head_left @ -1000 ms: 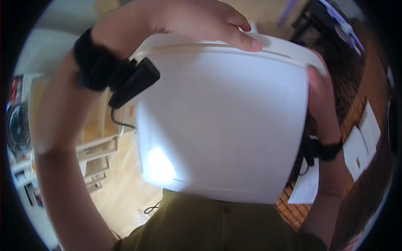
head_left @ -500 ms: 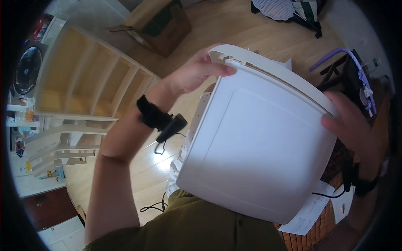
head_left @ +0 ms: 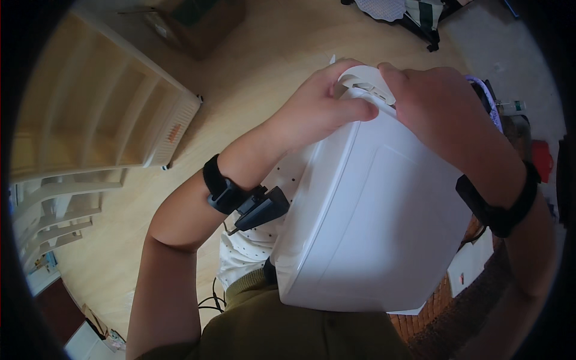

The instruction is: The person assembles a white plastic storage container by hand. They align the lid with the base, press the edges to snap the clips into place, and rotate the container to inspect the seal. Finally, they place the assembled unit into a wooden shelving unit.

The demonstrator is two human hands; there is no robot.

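I hold a large white plastic storage box (head_left: 378, 222) against my body, tilted with one corner pointing away from me. My left hand (head_left: 321, 111) grips its far upper corner by the white latch (head_left: 367, 84). My right hand (head_left: 441, 111) lies over the same corner from the right, fingers on the lid's edge. Both wrists carry black bands, and a small black device (head_left: 258, 207) hangs from the left one. A white dotted cloth (head_left: 255, 249) shows under the box.
A pale wooden shelf unit (head_left: 102, 120) lies on the wood floor at the left. A brown cardboard box (head_left: 198, 24) is at the top. A dark rack with fabric (head_left: 414, 15) stands at the top right. White papers (head_left: 474, 267) and a woven surface sit at the lower right.
The box has turned and dropped lower in view. Both hands have come together at its far corner by the latch; earlier they held opposite sides.
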